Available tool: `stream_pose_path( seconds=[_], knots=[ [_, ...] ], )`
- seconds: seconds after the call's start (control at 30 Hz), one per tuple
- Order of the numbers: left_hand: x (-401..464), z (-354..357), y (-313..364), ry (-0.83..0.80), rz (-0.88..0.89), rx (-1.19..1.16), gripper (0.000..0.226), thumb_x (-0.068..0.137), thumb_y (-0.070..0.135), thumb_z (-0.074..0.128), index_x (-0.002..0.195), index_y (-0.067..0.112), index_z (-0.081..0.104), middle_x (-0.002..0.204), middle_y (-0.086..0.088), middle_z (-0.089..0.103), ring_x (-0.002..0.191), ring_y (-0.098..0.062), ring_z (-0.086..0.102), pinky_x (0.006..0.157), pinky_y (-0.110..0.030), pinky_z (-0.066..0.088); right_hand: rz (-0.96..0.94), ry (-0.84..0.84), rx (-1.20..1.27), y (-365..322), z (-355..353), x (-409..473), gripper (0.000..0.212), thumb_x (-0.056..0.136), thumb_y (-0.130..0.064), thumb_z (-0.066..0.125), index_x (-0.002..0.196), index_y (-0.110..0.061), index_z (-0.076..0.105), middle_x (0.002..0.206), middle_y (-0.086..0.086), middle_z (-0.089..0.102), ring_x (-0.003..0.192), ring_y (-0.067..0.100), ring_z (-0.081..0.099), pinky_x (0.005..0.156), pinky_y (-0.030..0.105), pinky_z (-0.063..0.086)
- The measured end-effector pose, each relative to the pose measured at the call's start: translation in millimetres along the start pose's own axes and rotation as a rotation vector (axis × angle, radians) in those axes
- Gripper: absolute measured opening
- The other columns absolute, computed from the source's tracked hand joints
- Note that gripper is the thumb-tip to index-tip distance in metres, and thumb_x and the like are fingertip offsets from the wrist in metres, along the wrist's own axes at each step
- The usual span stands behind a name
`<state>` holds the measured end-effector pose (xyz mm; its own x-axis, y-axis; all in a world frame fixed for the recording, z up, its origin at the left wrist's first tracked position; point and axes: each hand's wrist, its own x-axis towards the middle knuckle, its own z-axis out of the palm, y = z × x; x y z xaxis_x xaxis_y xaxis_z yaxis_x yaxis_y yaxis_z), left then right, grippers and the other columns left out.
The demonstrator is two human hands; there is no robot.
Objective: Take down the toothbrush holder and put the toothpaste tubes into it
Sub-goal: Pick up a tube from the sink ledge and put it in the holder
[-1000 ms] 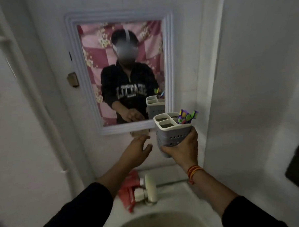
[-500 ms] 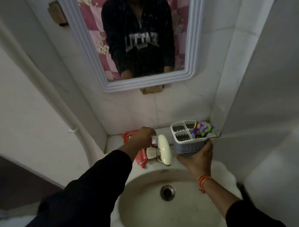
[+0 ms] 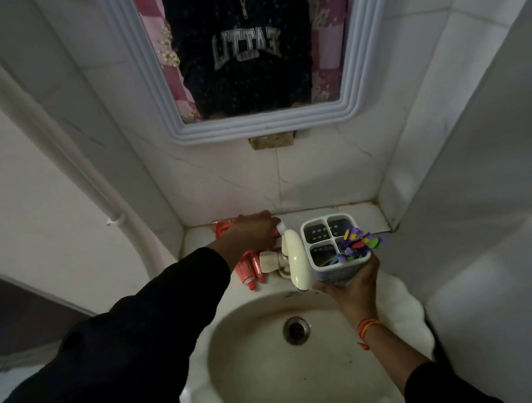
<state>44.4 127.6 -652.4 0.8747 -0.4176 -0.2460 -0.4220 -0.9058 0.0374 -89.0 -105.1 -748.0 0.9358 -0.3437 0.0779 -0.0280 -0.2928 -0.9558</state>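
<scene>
My right hand (image 3: 350, 284) has brought the holder (image 3: 337, 250) down from mirror height to just over the sink's back rim (image 3: 199, 243), beside the tap (image 3: 294, 258), fingers wrapped round its base, so the taking-down looks done and loading is next. My left hand (image 3: 254, 232) has dropped onto the red tubes (image 3: 249, 269) at the rim's back left corner, curled over one tube's white cap (image 3: 279, 229), though whether it truly grips I cannot tell. Three compartments stand empty, brushes (image 3: 356, 243) fill the fourth, and the tap crowds the way across.
</scene>
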Motion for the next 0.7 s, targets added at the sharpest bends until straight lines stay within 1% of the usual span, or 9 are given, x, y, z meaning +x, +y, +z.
stream_pose_path(
  seconds=[0.07,0.1,0.13,0.23,0.33,0.43,0.53,0.6,0.7],
  knots=[
    [-1,-11,2,-0.011,0.024,0.005,0.051,0.092,0.056,0.055,0.134,0.028,0.05,0.113,-0.007,0.058,0.098,-0.031,0.066,0.079,-0.039,0.051,0.045,-0.023,0.019,4,-2,2,0.128,0.028,-0.028,0.104,0.136,-0.022,0.035,0.137,0.006,0.053,0.122,0.023,0.059,0.093,0.041,0.058],
    [-1,-19,4,-0.016,0.038,0.018,0.054,0.095,0.058,0.05,0.14,0.029,0.046,0.114,-0.008,0.06,0.099,-0.032,0.066,0.08,-0.039,0.051,0.061,-0.028,0.02,4,-4,2,0.128,0.027,-0.03,0.104,0.135,-0.024,0.036,0.135,0.004,0.056,0.121,0.023,0.06,0.091,0.047,0.059],
    [-1,-28,6,-0.023,0.049,0.025,0.054,0.097,0.058,0.046,0.142,0.03,0.044,0.114,-0.009,0.063,0.101,-0.032,0.066,0.08,-0.038,0.05,0.068,-0.038,0.008,2,-5,2,0.126,0.029,-0.03,0.104,0.134,-0.025,0.035,0.133,0.004,0.059,0.12,0.023,0.061,0.09,0.046,0.059],
    [-2,-62,18,-0.025,0.098,0.024,0.049,0.097,0.056,0.048,0.141,0.035,0.045,0.109,-0.004,0.069,0.101,-0.028,0.068,0.079,-0.034,0.049,0.061,-0.064,-0.031,-3,-9,1,0.122,0.036,-0.024,0.104,0.135,-0.023,0.031,0.128,0.003,0.062,0.115,0.02,0.063,0.087,0.023,0.057],
    [-2,-95,38,-0.059,0.1,0.042,0.067,0.088,0.058,0.065,0.149,0.043,0.041,0.12,0.001,0.066,0.111,-0.023,0.062,0.086,-0.034,0.045,0.062,-0.101,-0.028,-3,-10,3,0.122,0.041,-0.019,0.103,0.138,-0.022,0.029,0.128,0.003,0.062,0.115,0.019,0.061,0.08,0.005,0.051],
    [-1,-122,67,-0.059,0.112,0.121,0.073,0.074,0.057,0.08,0.14,0.043,0.054,0.129,0.002,0.063,0.116,-0.023,0.059,0.086,-0.036,0.047,0.047,-0.112,-0.018,-7,-13,3,0.12,0.043,-0.015,0.102,0.14,-0.02,0.031,0.127,0.001,0.061,0.116,0.019,0.06,0.08,0.003,0.049],
    [2,-132,101,-0.099,0.144,0.166,0.064,0.077,0.038,0.081,0.137,0.034,0.061,0.125,-0.001,0.065,0.112,-0.023,0.061,0.081,-0.035,0.051,0.049,-0.1,0.014,-14,-14,2,0.116,0.043,-0.007,0.101,0.139,-0.015,0.036,0.121,-0.002,0.061,0.11,0.016,0.059,0.076,-0.002,0.045],
    [5,-133,122,-0.135,0.163,0.178,0.058,0.078,0.029,0.081,0.133,0.029,0.065,0.123,-0.003,0.066,0.111,-0.023,0.062,0.081,-0.035,0.055,0.048,-0.104,0.033,-18,-15,1,0.112,0.044,-0.005,0.1,0.136,-0.019,0.038,0.117,-0.008,0.06,0.105,0.01,0.06,0.076,-0.002,0.046],
    [9,-128,144,-0.095,0.164,0.178,0.053,0.068,0.03,0.091,0.118,0.024,0.075,0.11,-0.005,0.07,0.103,-0.022,0.066,0.077,-0.033,0.06,0.026,-0.126,0.05,-17,-16,0,0.108,0.044,-0.003,0.1,0.128,-0.029,0.037,0.114,-0.019,0.057,0.101,-0.005,0.057,0.077,-0.001,0.046]
  ],
)
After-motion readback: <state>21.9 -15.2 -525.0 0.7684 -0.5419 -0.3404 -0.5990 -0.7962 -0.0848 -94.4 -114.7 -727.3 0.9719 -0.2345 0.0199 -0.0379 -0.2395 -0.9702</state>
